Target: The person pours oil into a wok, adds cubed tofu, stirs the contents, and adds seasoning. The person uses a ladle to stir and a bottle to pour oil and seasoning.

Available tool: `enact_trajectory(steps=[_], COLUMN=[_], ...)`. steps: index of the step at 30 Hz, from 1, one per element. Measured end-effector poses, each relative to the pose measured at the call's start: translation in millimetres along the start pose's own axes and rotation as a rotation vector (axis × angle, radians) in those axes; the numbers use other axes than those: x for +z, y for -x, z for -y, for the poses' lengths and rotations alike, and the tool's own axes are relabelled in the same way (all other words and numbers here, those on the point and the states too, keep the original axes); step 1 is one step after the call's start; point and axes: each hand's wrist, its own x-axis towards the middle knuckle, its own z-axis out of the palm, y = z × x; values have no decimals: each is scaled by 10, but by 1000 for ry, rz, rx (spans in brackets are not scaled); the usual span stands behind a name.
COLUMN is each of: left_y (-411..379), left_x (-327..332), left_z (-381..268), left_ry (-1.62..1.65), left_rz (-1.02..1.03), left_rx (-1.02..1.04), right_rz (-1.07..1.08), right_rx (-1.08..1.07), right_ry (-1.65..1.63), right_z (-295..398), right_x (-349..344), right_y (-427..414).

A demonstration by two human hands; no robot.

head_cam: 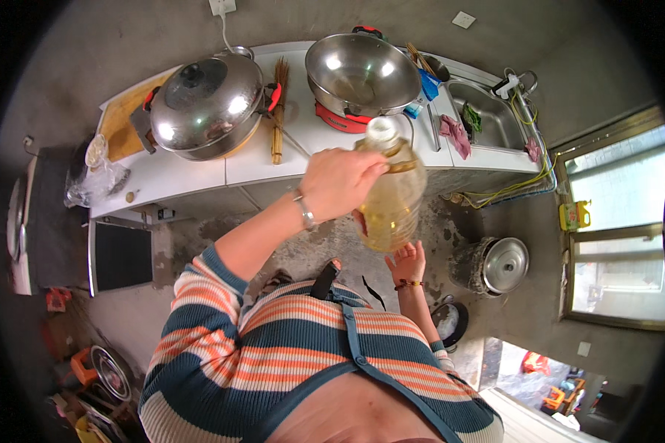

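A large clear plastic bottle of yellow liquid, probably cooking oil (393, 205), is held up in front of the counter, its white neck towards the wok. My left hand (341, 183) grips it near its shoulder. Beneath the bottle's base is my right hand (409, 261), palm up with fingers apart; whether it touches the base cannot be told. Beyond the neck, an open stainless steel wok (360, 72) sits on a red cooker (338, 119). A lidded steel wok (205, 105) stands to the left, and a bamboo brush (278, 122) lies between the two woks.
A wooden cutting board (124, 124) and a cleaver (142, 130) lie by the lidded wok. Pink cloths (455, 135) rest beside the sink (499, 122), which holds green leaves (471, 118). A lidded metal pot (506, 266) and a dark pan (451, 324) are on the floor at right.
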Motion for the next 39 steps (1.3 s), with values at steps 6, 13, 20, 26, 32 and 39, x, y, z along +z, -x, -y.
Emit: enact_trajectory(steps=[6,13,20,26,32,39], left_y=[1175,2803,4890,6380,7680,8388], left_x=[-417,-480,-576,-1248,-1727,-1697], left_z=[435,1095,1869,2291,2642,3222], left_ry=[-13,-182,-337,-335,-249,-104], left_rz=[67,289,408,150,89,134], left_rx=[-143,-410,-932,-1227,-1322,-1394], right_rz=[35,43,163,392,414,598], right_rx=[192,41,-76,27,-222,-405], right_ry=[240,798,1622,1939,2056,1909], right_z=[-1263,-2708,-2930,-3045,-3526,-4322], right_x=[130,-368,-748,-431,912,1456], right_y=[136,-38,236,24,312,710])
